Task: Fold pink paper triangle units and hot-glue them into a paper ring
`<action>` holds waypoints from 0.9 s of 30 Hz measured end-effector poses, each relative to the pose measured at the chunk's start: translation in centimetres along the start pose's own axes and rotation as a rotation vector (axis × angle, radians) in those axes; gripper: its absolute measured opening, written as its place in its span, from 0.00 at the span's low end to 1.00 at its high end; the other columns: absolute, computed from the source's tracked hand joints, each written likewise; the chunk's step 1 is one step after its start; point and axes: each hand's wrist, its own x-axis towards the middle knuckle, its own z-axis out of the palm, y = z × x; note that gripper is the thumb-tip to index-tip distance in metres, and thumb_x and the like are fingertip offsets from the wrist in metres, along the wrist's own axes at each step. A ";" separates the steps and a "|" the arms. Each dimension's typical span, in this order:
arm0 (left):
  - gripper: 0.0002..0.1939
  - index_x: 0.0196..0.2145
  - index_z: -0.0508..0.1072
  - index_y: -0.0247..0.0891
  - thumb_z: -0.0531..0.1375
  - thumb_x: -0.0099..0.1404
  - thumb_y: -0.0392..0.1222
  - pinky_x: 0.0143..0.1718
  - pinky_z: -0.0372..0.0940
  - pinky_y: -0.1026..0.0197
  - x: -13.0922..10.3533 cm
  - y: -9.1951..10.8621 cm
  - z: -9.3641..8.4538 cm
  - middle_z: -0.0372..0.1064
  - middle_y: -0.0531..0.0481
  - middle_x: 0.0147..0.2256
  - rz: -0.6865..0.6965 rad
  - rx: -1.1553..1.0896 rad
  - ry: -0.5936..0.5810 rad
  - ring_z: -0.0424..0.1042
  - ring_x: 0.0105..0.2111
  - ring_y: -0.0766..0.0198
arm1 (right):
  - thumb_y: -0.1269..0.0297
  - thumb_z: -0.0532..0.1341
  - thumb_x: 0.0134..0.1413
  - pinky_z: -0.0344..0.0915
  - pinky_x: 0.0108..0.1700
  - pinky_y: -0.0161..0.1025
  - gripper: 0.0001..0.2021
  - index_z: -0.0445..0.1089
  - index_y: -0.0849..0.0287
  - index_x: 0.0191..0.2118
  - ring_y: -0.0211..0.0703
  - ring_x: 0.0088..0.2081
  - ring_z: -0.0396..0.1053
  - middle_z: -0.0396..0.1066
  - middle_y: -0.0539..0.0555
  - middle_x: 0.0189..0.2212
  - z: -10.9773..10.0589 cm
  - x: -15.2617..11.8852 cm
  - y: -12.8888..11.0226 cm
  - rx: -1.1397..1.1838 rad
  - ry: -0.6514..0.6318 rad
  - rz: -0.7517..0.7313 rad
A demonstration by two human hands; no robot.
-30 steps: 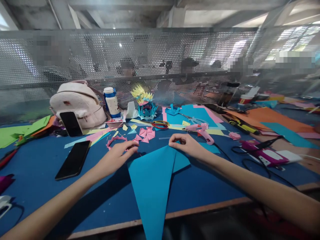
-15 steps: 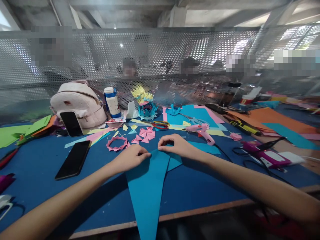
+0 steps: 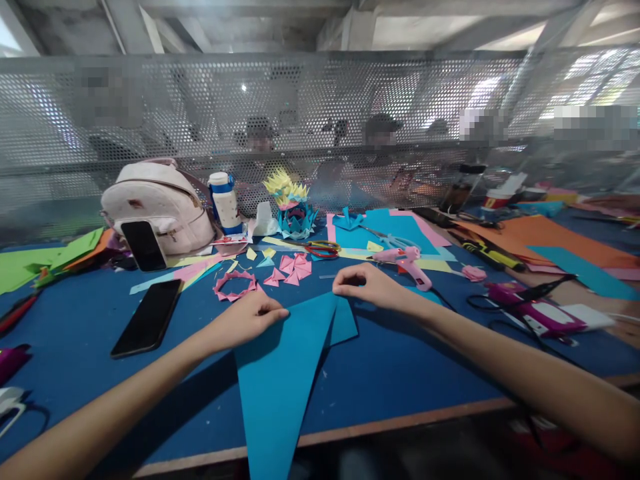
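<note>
A large sheet of blue paper (image 3: pixel 280 373), folded over on itself, hangs past the table's front edge at its lower end. My left hand (image 3: pixel 250 317) pinches its upper left edge between thumb and fingers. At the top right corner my right hand (image 3: pixel 367 283) grips the same paper, thumb against fingertips. A smaller flap of the blue sheet shows behind the fold, below my right hand. Just beyond my left hand lies a ring of pink folded paper (image 3: pixel 234 287), and several pink folded triangles (image 3: pixel 296 267) sit close by.
A pink glue gun (image 3: pixel 410 267) with a cord lies right of centre, near red-and-yellow scissors (image 3: pixel 323 249). A black phone (image 3: pixel 147 319) lies at left. Behind stand a white backpack (image 3: pixel 155 207), a bottle (image 3: pixel 224 203) and a blue-yellow paper flower (image 3: pixel 296 220).
My hands have moved apart, the left one leftward and the right one rightward. The blue paper's top edge between them is longer, and its lower end has swung left.
</note>
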 end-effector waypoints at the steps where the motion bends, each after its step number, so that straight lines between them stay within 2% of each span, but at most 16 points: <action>1: 0.23 0.20 0.48 0.39 0.50 0.69 0.50 0.25 0.43 0.61 -0.1 0.1 -0.1 0.43 0.57 0.21 0.001 -0.005 0.000 0.45 0.22 0.68 | 0.51 0.63 0.52 0.62 0.33 0.37 0.15 0.72 0.60 0.27 0.40 0.29 0.67 0.72 0.52 0.26 -0.1 0.0 0.1 0.006 0.006 0.005; 6: 0.23 0.21 0.48 0.39 0.50 0.69 0.51 0.25 0.43 0.61 -0.4 0.0 -0.3 0.42 0.57 0.21 0.003 -0.026 0.003 0.45 0.23 0.68 | 0.48 0.63 0.51 0.62 0.33 0.38 0.17 0.71 0.60 0.28 0.41 0.29 0.67 0.70 0.52 0.25 -1.3 0.0 0.8 0.020 0.064 0.016; 10: 0.23 0.21 0.47 0.39 0.50 0.69 0.50 0.25 0.42 0.61 -1.0 -0.2 -0.5 0.40 0.57 0.22 -0.006 -0.044 -0.001 0.43 0.23 0.68 | 0.47 0.62 0.53 0.63 0.34 0.39 0.18 0.70 0.59 0.28 0.41 0.29 0.66 0.69 0.52 0.27 -2.7 -0.3 1.2 0.022 0.180 0.012; 13: 0.23 0.21 0.46 0.39 0.50 0.69 0.51 0.24 0.41 0.61 -1.2 -0.1 -0.6 0.39 0.57 0.22 -0.019 -0.049 -0.010 0.42 0.22 0.68 | 0.46 0.60 0.56 0.65 0.37 0.39 0.18 0.71 0.59 0.32 0.41 0.31 0.67 0.71 0.53 0.31 -2.5 -0.7 0.9 0.040 0.225 -0.011; 17: 0.23 0.21 0.48 0.39 0.49 0.69 0.51 0.25 0.43 0.62 -0.9 0.5 -0.4 0.41 0.57 0.22 -0.028 -0.038 -0.015 0.44 0.22 0.68 | 0.50 0.61 0.58 0.66 0.39 0.40 0.15 0.74 0.57 0.39 0.43 0.36 0.70 0.74 0.55 0.38 -0.8 -0.9 -0.4 0.064 0.123 -0.062; 21: 0.22 0.21 0.49 0.39 0.49 0.69 0.51 0.25 0.44 0.62 -0.5 1.2 -0.3 0.43 0.57 0.22 -0.014 -0.003 -0.009 0.46 0.23 0.68 | 0.54 0.63 0.57 0.64 0.39 0.40 0.12 0.75 0.58 0.31 0.44 0.36 0.71 0.75 0.53 0.32 0.5 -0.5 -1.3 0.023 0.047 -0.096; 27: 0.20 0.21 0.56 0.38 0.51 0.68 0.48 0.25 0.44 0.61 0.0 1.7 -0.3 0.51 0.56 0.20 -0.028 0.084 0.002 0.52 0.23 0.67 | 0.59 0.65 0.54 0.65 0.40 0.39 0.09 0.76 0.59 0.30 0.43 0.35 0.72 0.77 0.53 0.31 1.2 0.4 -1.3 0.050 0.011 -0.111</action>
